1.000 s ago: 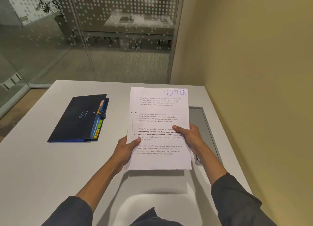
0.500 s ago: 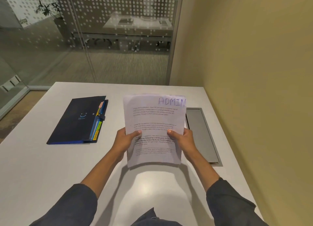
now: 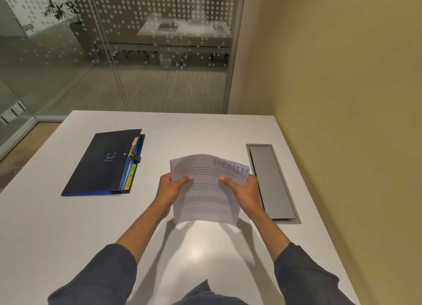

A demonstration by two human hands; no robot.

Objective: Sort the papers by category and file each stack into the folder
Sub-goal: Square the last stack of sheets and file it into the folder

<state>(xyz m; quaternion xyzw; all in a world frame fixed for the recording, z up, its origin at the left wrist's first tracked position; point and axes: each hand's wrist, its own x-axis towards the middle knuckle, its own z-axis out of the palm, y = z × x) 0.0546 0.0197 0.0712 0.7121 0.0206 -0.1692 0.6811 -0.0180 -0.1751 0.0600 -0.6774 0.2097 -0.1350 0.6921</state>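
Head view: both hands hold 1 stack of papers (image 3: pixel 206 197) above the white table (image 3: pixel 68 224), near its middle, lifted clear so a shadow falls beneath. Top sheet is printed text with "ADMIN" handwritten in the upper right corner; its upper edge curls toward the camera. Left hand (image 3: pixel 170 189) grips the left edge, thumb pressed on the face of the sheet, fingers curled behind. Right hand (image 3: pixel 243 190) grips the right edge the same way, thumb on top, fingers hidden behind the paper. Dark sleeves (image 3: pixel 98 279) cover both forearms partway.

Folder (image 3: pixel 102 163) lies flat and closed on the table, well to the left of the papers, dark navy cover, strap fastened. Coloured index tabs (image 3: pixel 130 179) stick out along its right edge; 1 reads "SPORTS". Grey cable hatch (image 3: pixel 270 182) set into the table, just right of the right hand. Glass partition (image 3: pixel 114 53) with dot pattern stands beyond the table.
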